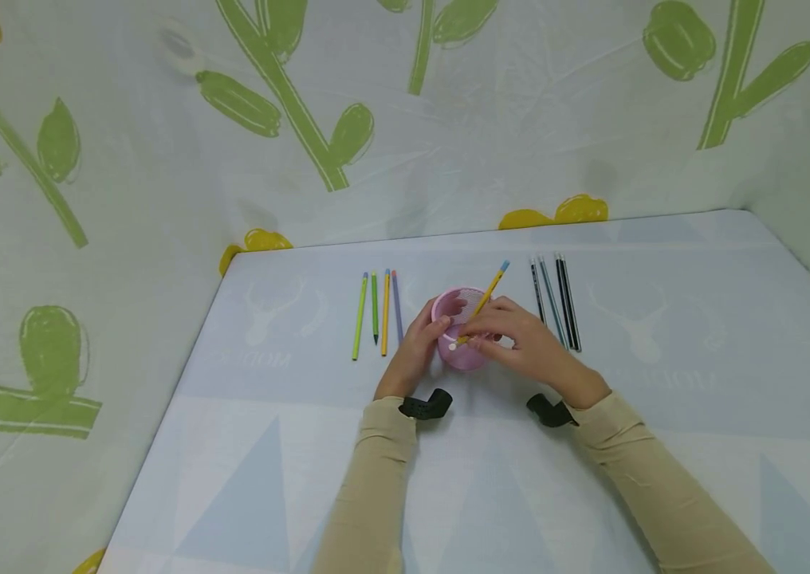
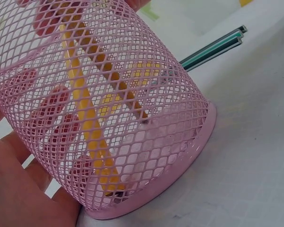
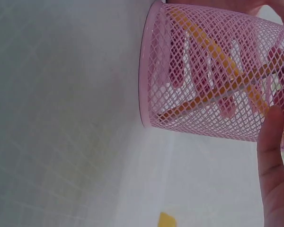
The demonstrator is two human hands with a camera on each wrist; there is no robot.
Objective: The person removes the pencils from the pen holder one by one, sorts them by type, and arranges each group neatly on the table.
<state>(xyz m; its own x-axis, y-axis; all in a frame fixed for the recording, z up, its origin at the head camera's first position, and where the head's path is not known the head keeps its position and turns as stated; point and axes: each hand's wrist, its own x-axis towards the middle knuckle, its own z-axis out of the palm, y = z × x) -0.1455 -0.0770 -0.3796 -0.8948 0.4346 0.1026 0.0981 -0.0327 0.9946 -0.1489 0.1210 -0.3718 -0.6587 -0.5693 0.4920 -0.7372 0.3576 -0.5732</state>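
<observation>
My left hand (image 1: 410, 351) grips a pink mesh pencil cup (image 1: 464, 359) from its left side, thumb at the rim. In the left wrist view its fingers show through the cup's mesh (image 2: 180, 90). Two yellow pencils cross inside; one yellow pencil (image 1: 491, 288) leans out to the upper right with a blue end. The other yellow pencil (image 3: 203, 99) has a white end that juts over the near rim, and my right hand (image 1: 520, 339) pinches it there with fingertips at the cup's mouth. Both lower ends lie near the cup's base.
Left of the cup lie a yellow-green pencil (image 1: 360, 319), a green pencil (image 1: 375, 311), an orange pencil (image 1: 386, 315) and a purple pencil (image 1: 396, 303). To the right lie a teal pencil (image 1: 552, 299) and several black pencils (image 1: 568, 307). A patterned cloth (image 1: 233, 478) covers the table.
</observation>
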